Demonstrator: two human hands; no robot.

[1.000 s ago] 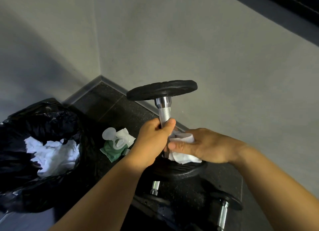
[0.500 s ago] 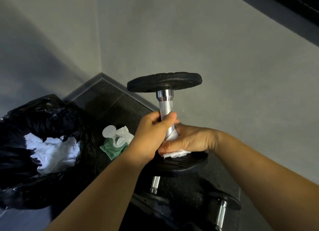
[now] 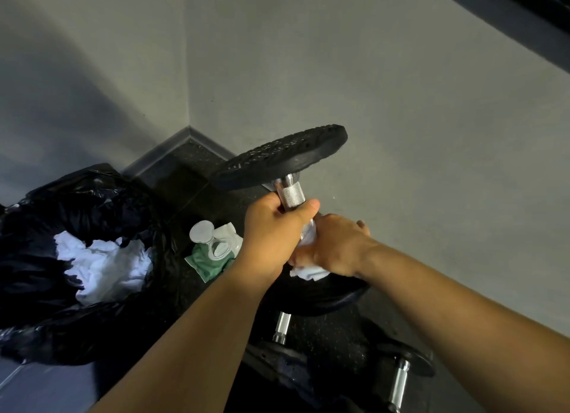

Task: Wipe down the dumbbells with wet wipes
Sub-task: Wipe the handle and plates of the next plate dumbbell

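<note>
A dumbbell (image 3: 283, 158) with black plates and a knurled silver handle stands on end, tilted left at the top. My left hand (image 3: 274, 227) grips the upper part of the handle. My right hand (image 3: 334, 246) holds a white wet wipe (image 3: 308, 271) wrapped round the lower handle, just above the bottom plate (image 3: 333, 298). The handle's middle is hidden by both hands.
A black rubbish bag (image 3: 77, 215) holding used white wipes sits at left. A green wet-wipe pack (image 3: 209, 258) with its lid open lies on the dark floor beside it. Two more dumbbells (image 3: 398, 378) lie on the floor below. Grey walls meet in the corner behind.
The dumbbell's top has tilted to the left. My right hand has closed the wipe round the lower handle and turned round it. My left hand keeps its grip.
</note>
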